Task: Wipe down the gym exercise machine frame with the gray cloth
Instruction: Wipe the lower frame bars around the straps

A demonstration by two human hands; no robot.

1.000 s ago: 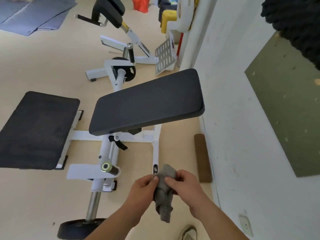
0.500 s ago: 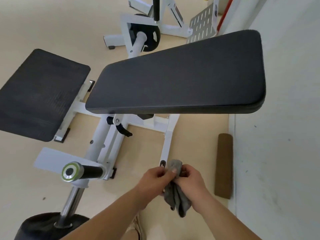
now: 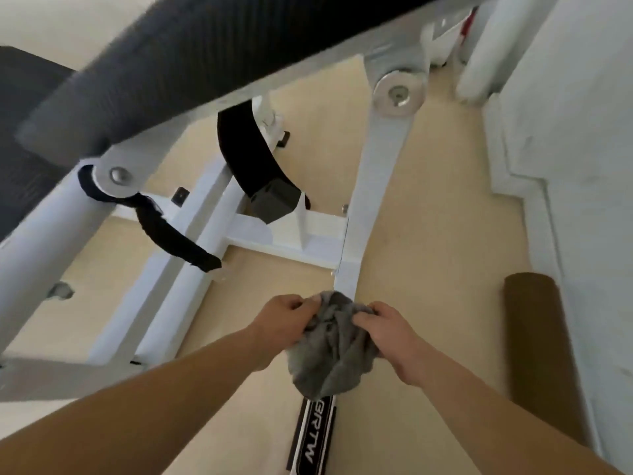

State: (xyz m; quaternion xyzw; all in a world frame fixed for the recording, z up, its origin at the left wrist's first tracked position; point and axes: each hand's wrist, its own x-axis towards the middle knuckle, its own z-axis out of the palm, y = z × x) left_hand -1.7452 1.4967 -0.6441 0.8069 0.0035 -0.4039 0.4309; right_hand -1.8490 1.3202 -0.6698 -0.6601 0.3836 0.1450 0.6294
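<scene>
Lower centre: left hand [image 3: 284, 317] and right hand [image 3: 394, 337] each pinch the bunched gray cloth [image 3: 332, 351] from opposite sides, gathering it over the white frame bar [image 3: 373, 186], in my judgement to start wiping. Contact with the bar cannot be confirmed. Cloth is soft, crumpled and matte; the bar is flat, smooth painted metal beneath the ribbed black pad [image 3: 212, 46] at top.

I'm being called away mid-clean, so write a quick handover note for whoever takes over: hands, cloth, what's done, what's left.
Left hand: grips the left side of the gray cloth.
Right hand: grips its right side.
Cloth: bunched over the white frame bar, just above the black label strip; whether it presses on the bar cannot be told.
Done: no wiped stretch can be made out.
Left: wipe this bar, then the crossbar and the other white parts.
</scene>
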